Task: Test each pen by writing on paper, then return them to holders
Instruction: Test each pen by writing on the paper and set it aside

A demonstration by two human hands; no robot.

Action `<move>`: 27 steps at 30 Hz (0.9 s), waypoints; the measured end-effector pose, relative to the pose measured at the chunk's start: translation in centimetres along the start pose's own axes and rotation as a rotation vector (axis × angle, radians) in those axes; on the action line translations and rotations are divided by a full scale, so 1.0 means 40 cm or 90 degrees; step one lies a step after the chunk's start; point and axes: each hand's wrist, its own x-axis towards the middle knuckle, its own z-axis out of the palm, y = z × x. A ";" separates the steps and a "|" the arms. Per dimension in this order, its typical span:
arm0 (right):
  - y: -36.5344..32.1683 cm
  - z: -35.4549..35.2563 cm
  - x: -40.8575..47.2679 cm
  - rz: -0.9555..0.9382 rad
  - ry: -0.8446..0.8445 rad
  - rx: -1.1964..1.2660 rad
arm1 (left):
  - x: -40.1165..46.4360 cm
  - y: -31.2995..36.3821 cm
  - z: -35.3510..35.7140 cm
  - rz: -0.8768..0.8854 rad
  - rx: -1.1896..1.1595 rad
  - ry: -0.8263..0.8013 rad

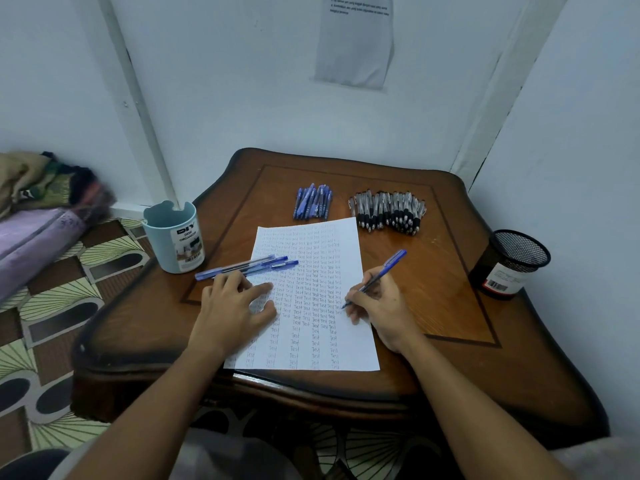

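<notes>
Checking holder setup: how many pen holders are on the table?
2. A light blue cup at the table's left edge, and a black mesh cup at its right edge.

Wooden table (450, 341) bears paper (311, 341), pens (389, 211), holders (175, 237).

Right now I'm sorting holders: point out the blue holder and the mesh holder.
blue holder (175, 242): head view, front wall by the label.
mesh holder (504, 271): head view, dark side wall.

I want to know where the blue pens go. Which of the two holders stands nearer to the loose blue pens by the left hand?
The light blue plastic holder at the table's left edge stands right beside those loose blue pens. The black mesh holder is at the far right edge.
</notes>
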 end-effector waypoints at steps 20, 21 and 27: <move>-0.029 0.010 0.013 0.096 0.077 0.108 | 0.001 0.002 0.001 0.011 0.005 0.004; -0.029 0.009 0.013 0.097 0.078 0.106 | 0.001 0.001 0.002 0.011 0.006 0.003; -0.024 0.009 0.019 0.112 0.061 0.082 | -0.002 0.003 0.007 0.013 0.000 0.012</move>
